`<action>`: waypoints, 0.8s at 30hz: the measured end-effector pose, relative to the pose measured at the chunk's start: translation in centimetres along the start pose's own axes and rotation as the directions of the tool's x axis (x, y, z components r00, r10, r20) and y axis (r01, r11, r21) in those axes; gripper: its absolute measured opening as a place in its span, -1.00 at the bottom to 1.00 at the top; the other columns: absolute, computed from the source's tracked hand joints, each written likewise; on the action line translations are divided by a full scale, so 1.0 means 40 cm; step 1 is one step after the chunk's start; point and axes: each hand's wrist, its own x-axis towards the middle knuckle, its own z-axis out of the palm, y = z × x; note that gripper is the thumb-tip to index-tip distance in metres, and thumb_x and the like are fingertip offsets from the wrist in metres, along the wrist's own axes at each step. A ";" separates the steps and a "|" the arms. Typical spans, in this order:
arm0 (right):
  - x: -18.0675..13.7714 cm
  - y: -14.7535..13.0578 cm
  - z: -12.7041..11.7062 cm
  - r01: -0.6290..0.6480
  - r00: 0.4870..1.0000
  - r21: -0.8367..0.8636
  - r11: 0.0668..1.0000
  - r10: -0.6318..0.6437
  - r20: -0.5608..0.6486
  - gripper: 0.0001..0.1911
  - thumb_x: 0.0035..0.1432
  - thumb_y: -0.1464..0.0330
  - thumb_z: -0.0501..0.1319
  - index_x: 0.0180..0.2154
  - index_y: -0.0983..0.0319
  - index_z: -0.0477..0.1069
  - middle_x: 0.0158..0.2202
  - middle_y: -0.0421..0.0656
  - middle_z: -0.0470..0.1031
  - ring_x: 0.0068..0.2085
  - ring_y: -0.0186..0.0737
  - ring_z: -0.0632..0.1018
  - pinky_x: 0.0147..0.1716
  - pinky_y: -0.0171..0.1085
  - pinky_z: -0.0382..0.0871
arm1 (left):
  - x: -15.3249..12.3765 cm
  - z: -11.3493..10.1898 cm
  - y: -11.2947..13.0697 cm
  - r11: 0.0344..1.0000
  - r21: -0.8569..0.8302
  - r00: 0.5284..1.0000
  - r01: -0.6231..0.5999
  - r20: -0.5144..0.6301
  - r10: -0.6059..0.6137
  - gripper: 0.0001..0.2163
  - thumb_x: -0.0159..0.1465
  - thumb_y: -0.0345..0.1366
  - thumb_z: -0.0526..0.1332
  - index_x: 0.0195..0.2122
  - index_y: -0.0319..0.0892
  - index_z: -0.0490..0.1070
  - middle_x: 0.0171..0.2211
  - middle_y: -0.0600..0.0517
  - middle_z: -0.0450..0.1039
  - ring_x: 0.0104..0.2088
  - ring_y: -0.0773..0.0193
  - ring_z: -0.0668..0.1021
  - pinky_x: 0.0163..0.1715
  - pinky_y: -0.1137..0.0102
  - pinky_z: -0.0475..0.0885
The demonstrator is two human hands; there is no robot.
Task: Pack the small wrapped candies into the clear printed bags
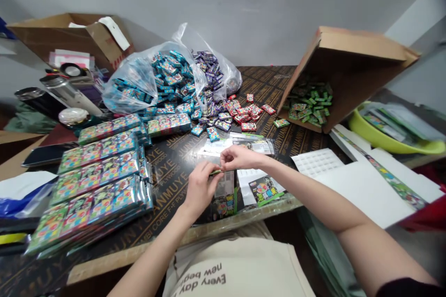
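Note:
Close to the table's front edge, my left hand [201, 186] pinches a small, thin greenish piece [215, 172]; its kind is too small to make out. The fingertips of my right hand [237, 157] are closed at the other end of it. Beneath the hands lies a clear printed bag [225, 202] with a dark, colourful design. To its right are a white sheet [245, 185] and a green-edged printed packet [264, 189]. More clear packaging [256, 145] is spread just behind my right hand.
Wrapped multi-packs [97, 190] are stacked at left. Behind, plastic bags hold small blue boxes [172, 72] and purple boxes [209, 67]. Loose red boxes [248, 113] lie mid-table. A tilted carton [358, 51] holds green boxes [313, 104]. At right are white sheets [358, 185] and a yellow-green basin [390, 141].

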 end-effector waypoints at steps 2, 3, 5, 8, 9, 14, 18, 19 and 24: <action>-0.012 0.035 -0.011 0.016 0.982 -0.035 0.999 -0.022 -0.188 -0.77 -0.03 0.40 0.19 -0.25 0.28 0.30 -0.60 -0.33 0.32 -0.56 -0.43 0.30 -0.55 -0.44 0.11 | 0.002 -0.008 -0.013 0.996 0.072 0.997 -0.050 0.058 0.046 -0.83 0.22 -0.31 0.09 -0.23 -0.14 0.43 -0.43 0.02 0.30 -0.38 0.27 0.39 -0.39 0.41 0.29; -0.022 0.061 -0.021 0.005 0.948 -0.073 0.997 -0.028 -0.317 -0.73 0.01 0.38 0.18 -0.18 0.25 0.27 -0.56 -0.31 0.34 -0.54 -0.41 0.33 -0.52 -0.42 0.14 | 0.006 -0.015 -0.022 0.994 0.097 0.995 -0.058 0.082 0.050 -0.80 0.23 -0.29 0.07 -0.20 -0.14 0.44 -0.43 0.02 0.29 -0.39 0.28 0.39 -0.39 0.41 0.30; -0.053 0.128 -0.042 -0.090 0.847 -0.205 0.975 -0.033 -0.530 -0.73 0.05 0.35 0.17 -0.16 0.23 0.28 -0.45 -0.23 0.39 -0.45 -0.35 0.38 -0.42 -0.36 0.19 | 0.015 -0.031 -0.048 0.988 0.150 0.992 -0.034 0.129 0.014 -0.77 0.24 -0.24 0.04 -0.18 -0.15 0.44 -0.41 0.01 0.29 -0.38 0.27 0.39 -0.36 0.39 0.32; -0.103 0.245 -0.046 -0.278 0.816 -0.396 0.875 -0.002 -0.578 -0.76 -0.05 0.37 0.27 -0.26 0.24 0.39 -0.33 -0.13 0.39 -0.29 -0.22 0.39 -0.27 -0.28 0.18 | 0.027 -0.043 -0.088 0.931 0.364 0.988 0.022 0.133 -0.075 -0.72 0.19 -0.18 0.10 -0.13 -0.17 0.40 -0.21 -0.13 0.33 -0.16 0.09 0.40 -0.18 0.22 0.31; -0.114 0.280 -0.036 -0.304 0.829 -0.420 0.855 0.020 -0.558 -0.76 -0.09 0.39 0.30 -0.28 0.24 0.41 -0.32 -0.12 0.39 -0.25 -0.19 0.39 -0.25 -0.26 0.17 | 0.029 -0.039 -0.100 0.895 0.447 0.988 0.006 0.138 -0.076 -0.69 0.15 -0.20 0.16 -0.08 -0.16 0.37 -0.08 -0.18 0.30 -0.04 -0.02 0.33 -0.08 0.11 0.24; -0.117 0.375 0.046 -0.326 0.825 -0.417 0.848 0.039 -0.564 -0.86 -0.07 0.45 0.28 -0.36 0.24 0.42 -0.29 -0.11 0.37 -0.18 -0.14 0.36 -0.20 -0.22 0.12 | 0.027 0.037 -0.150 0.849 0.416 0.786 -0.326 0.618 -0.001 -0.34 -0.18 -0.37 0.40 0.00 0.02 0.26 0.11 -0.14 0.15 0.12 -0.12 0.16 0.06 -0.13 -0.15; -0.106 0.380 0.078 -0.299 0.808 -0.416 0.859 -0.004 -0.589 -0.93 -0.04 0.50 0.24 -0.43 0.25 0.38 -0.31 -0.12 0.38 -0.18 -0.15 0.35 -0.18 -0.21 0.09 | 0.036 0.085 -0.176 0.892 0.306 0.617 -0.333 0.786 -0.039 -0.39 -0.35 -0.28 0.45 -0.18 -0.10 0.37 -0.14 -0.09 0.33 -0.10 -0.04 0.37 -0.05 0.00 0.12; -0.106 0.379 0.081 -0.286 0.810 -0.416 0.863 -0.014 -0.587 -0.94 -0.03 0.51 0.22 -0.44 0.25 0.38 -0.32 -0.13 0.38 -0.19 -0.16 0.36 -0.17 -0.21 0.08 | 0.041 0.088 -0.175 0.903 0.280 0.600 -0.325 0.799 -0.032 -0.42 -0.36 -0.28 0.45 -0.23 -0.13 0.38 -0.19 -0.07 0.35 -0.15 -0.01 0.40 -0.10 0.10 0.19; -0.116 0.378 0.087 -0.256 0.805 -0.378 0.890 -0.020 -0.592 -0.92 0.02 0.52 0.14 -0.46 0.24 0.33 -0.40 -0.16 0.40 -0.28 -0.21 0.39 -0.25 -0.28 0.15 | 0.081 0.046 -0.120 0.987 0.085 0.640 -0.135 0.768 0.022 -0.63 -0.16 -0.33 0.36 -0.27 -0.13 0.38 -0.47 0.12 0.38 -0.43 0.25 0.43 -0.40 0.44 0.27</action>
